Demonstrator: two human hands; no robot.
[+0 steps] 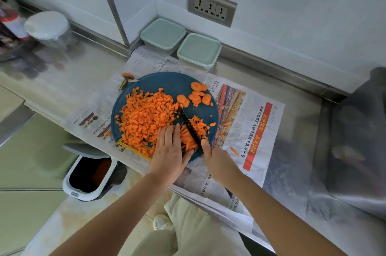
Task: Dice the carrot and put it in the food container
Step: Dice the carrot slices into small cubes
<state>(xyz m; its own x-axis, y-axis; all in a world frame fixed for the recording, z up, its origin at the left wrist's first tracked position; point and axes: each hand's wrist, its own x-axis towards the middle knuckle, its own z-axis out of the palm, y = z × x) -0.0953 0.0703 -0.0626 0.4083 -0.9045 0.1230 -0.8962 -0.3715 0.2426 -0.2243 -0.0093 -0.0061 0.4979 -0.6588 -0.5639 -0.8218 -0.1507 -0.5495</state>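
Head camera: left hand point(169, 151), fingers point(168, 133) flat, steadies orange carrot strips point(187, 139); right hand point(217, 159) grips dark-bladed knife point(189, 125). Fingertips would be safer tucked back.

lighting bright, even and diffuse; shadows were kept soft. dull glare was noted on the steel counter point(296, 143). edges were bent by wide-angle distortion; the left-side jar point(47, 27) was rendered blurred.

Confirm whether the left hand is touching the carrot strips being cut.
Touching. The head view shows the left hand pressing down on the carrot strips, right beside the knife blade.
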